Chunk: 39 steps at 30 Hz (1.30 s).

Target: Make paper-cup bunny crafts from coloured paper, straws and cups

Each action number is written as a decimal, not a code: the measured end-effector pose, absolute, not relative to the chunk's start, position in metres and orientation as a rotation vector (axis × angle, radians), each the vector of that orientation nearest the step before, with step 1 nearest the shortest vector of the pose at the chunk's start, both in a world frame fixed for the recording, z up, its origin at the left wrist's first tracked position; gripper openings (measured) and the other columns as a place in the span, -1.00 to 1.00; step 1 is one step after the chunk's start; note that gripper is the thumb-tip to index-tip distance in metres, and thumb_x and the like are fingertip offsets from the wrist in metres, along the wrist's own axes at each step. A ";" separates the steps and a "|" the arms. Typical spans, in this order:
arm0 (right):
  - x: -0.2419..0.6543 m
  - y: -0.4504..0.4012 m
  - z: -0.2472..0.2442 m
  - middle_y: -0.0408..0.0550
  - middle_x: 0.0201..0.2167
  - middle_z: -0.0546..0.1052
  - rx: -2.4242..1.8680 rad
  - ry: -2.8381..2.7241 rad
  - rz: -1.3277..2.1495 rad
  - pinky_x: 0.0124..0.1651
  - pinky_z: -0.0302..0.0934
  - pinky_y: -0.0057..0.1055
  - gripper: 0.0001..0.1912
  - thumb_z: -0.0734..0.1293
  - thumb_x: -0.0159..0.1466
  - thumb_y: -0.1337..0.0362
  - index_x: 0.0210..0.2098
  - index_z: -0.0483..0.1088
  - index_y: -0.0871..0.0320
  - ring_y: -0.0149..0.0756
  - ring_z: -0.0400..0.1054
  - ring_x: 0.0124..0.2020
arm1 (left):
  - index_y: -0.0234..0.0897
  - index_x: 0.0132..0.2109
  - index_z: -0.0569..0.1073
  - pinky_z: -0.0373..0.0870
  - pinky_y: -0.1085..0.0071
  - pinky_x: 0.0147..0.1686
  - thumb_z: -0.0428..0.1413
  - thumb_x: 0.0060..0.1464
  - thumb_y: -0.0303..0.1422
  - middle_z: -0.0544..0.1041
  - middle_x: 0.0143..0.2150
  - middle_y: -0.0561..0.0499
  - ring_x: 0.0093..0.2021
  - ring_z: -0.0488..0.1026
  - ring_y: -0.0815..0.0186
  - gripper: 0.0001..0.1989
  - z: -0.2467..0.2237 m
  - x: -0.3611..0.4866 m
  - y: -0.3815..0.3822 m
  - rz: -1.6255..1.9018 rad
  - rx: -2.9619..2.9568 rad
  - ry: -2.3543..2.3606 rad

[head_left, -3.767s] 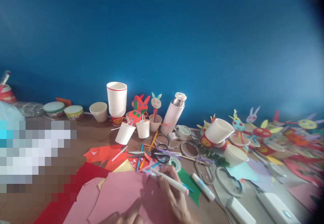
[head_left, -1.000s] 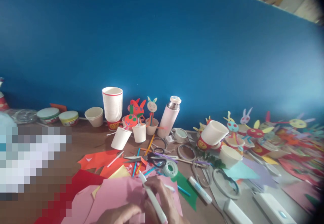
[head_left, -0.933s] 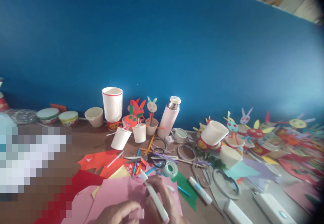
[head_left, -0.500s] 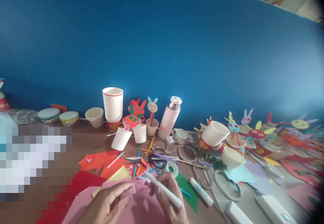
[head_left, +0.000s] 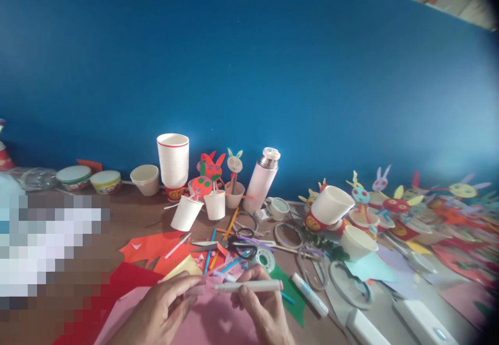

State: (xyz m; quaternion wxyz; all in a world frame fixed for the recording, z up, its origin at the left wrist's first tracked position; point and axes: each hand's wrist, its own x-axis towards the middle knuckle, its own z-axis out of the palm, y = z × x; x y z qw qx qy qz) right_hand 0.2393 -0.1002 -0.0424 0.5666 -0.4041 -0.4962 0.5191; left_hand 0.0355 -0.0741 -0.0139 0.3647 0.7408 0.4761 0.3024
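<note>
My right hand (head_left: 263,306) grips a slim white marker (head_left: 261,286) with a pink end, held nearly level. Its narrow tip points left towards my left hand (head_left: 166,301). Between the thumb and fingers of that hand is a small pale pink piece (head_left: 196,289), mostly hidden; whether it is paper or a cap I cannot tell. A small gap separates the marker tip from it. Pink paper (head_left: 218,316) lies below both hands, beside red paper (head_left: 117,288) on the left. Black-handled scissors (head_left: 244,250) rest just beyond the hands, next to a roll of tape (head_left: 264,259).
Paper cups (head_left: 173,160) stand stacked by the blue wall, near a pink thermos (head_left: 261,183). Rabbit-faced paper figures in cups (head_left: 397,207) crowd the right. Another marker (head_left: 310,294) lies on green paper (head_left: 295,298). A pixelated patch covers the left side.
The marker has swung from a steep slant to nearly level, its tip now pointing left towards the left hand. The left hand has shifted slightly, still pinching the pale piece.
</note>
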 end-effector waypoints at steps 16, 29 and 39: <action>0.235 -0.105 -0.055 -0.12 -0.55 0.46 -0.844 -1.199 1.433 -0.41 0.20 -0.43 -0.78 0.32 0.22 0.13 -0.32 0.30 0.16 -0.36 0.35 -0.55 | -0.17 -0.25 0.50 0.30 0.63 -0.51 -0.10 0.13 -0.12 0.52 -0.44 0.10 -0.43 0.40 0.37 -0.65 -0.001 0.044 -0.080 0.452 1.781 1.140; 0.228 -0.100 -0.054 -0.15 -0.67 0.45 -0.793 -1.042 1.398 -0.55 0.15 -0.50 -0.76 0.37 0.17 0.13 -0.42 0.34 0.18 -0.41 0.28 -0.67 | -0.06 -0.09 0.51 0.37 0.63 -0.37 -0.02 0.11 -0.19 0.60 -0.33 0.12 -0.36 0.47 0.37 -0.71 -0.005 0.044 -0.081 0.473 1.852 1.130; 0.220 -0.105 -0.052 -0.17 -0.71 0.43 -0.894 -1.034 1.389 -0.58 0.13 -0.47 -0.69 0.36 0.13 0.02 -0.45 0.32 0.14 -0.38 0.27 -0.71 | -0.01 -0.13 0.53 0.43 0.55 -0.25 -0.08 0.16 -0.28 0.61 -0.32 0.07 -0.31 0.53 0.32 -0.71 -0.004 0.042 -0.085 0.543 2.031 1.044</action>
